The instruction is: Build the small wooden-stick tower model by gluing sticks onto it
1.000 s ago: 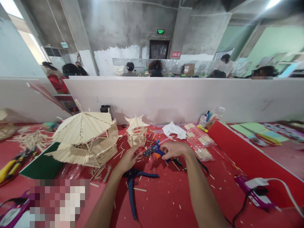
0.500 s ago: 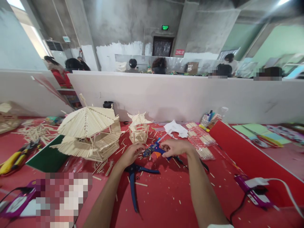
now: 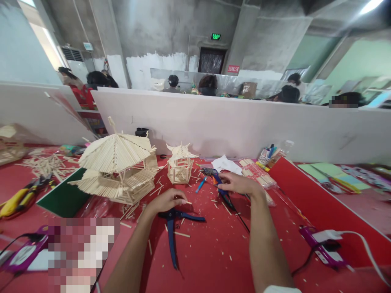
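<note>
Left hand (image 3: 169,200): center frame, thumb and fingertips pinched narrow on a short wood stick (image 3: 189,202). Right hand (image 3: 236,183): right of center, fingers wrapped on blue glue gun (image 3: 217,179), nozzle end toward upper left. Blue-handled cutter (image 3: 172,240) on red table (image 3: 214,256), lower center, handles spread, head partly hidden by left hand. Small stick pavilion (image 3: 179,167) just above left hand; big one (image 3: 117,162) left of center.
</note>
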Demonstrator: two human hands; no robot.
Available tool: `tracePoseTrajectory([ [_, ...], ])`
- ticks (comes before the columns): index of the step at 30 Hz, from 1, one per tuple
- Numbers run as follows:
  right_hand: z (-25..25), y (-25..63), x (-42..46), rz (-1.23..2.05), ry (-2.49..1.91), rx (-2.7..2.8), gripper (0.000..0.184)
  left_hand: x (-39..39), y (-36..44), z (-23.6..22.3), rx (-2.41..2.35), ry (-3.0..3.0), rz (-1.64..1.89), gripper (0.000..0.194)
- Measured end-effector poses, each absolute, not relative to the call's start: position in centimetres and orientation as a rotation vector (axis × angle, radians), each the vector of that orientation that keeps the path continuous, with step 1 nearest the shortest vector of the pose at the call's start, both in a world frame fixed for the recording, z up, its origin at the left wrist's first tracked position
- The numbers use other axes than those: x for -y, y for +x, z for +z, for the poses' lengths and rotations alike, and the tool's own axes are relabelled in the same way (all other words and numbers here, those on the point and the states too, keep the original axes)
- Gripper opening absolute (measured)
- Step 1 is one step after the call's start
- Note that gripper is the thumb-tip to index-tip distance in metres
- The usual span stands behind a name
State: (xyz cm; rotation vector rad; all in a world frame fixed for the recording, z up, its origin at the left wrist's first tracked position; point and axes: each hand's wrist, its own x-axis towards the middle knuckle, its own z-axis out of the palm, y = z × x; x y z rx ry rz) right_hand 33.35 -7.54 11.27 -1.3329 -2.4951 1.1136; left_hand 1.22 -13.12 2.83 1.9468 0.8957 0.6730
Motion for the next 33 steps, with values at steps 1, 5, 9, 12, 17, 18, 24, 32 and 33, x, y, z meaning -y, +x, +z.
tracePoseTrajectory([
  [1, 11.3, 33.6, 7.6, 1.114, -1.340, 2.481, 0.024, 13.1, 1.4, 2.7, -0.911, 1.909, 0.710, 0.024],
  [5, 11.5, 32.8, 8.1, 1.156, -1.348, 2.482, 0.024, 13.3, 3.0, 2.7, -0.906, 1.687, 0.862, 0.035],
  [9, 12.0, 30.5, 8.8, 1.089, -1.392, 2.543, 0.022, 13.6, 5.0, 3.0, -0.906, 1.479, 0.970, 0.053],
  [12, 12.2, 29.4, 9.0, 0.900, -1.460, 2.603, 0.024, 13.7, 6.1, 3.0, -0.952, 1.373, 1.046, 0.048],
  [17, 12.0, 29.1, 8.9, 0.734, -1.433, 2.664, 0.026, 13.6, 6.8, 2.9, -1.014, 1.200, 1.197, 0.052],
  [18, 11.9, 29.1, 8.9, 0.747, -1.433, 2.658, 0.025, 13.5, 6.8, 2.9, -1.029, 1.189, 1.213, 0.052],
  [24, 12.1, 29.2, 9.2, 0.859, -1.414, 2.608, 0.027, 13.3, 6.6, 2.7, -1.073, 1.112, 1.254, 0.048],
  [32, 12.1, 29.0, 9.1, 0.757, -1.415, 2.623, 0.024, 13.2, 6.7, 2.1, -0.933, 0.880, 1.234, 0.048],
  [33, 12.2, 29.0, 9.1, 0.730, -1.408, 2.626, 0.024, 13.3, 6.7, 2.1, -0.918, 0.868, 1.224, 0.047],
])
